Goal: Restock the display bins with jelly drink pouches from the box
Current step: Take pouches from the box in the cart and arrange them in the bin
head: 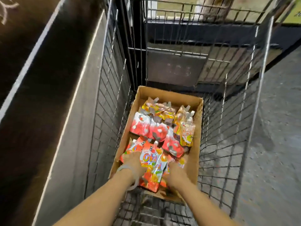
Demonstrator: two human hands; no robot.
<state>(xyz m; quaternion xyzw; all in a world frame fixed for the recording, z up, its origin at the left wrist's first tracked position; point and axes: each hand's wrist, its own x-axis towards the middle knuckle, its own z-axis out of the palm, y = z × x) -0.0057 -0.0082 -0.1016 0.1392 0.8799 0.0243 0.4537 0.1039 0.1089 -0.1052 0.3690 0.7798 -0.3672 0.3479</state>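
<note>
A bundle of orange jelly drink pouches (150, 170) is being gathered at the near end of the box (194, 154) between the left hand (132, 162) and right hand (175, 170), fingers buried so their curl cannot be told. The box is sitting in a wire cart (228, 144). Slippery pouches are likely being squeezed loosely, so some could slide out during lifting.

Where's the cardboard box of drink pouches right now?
The cardboard box sits inside the wire cart, low in the centre of the head view.
</note>
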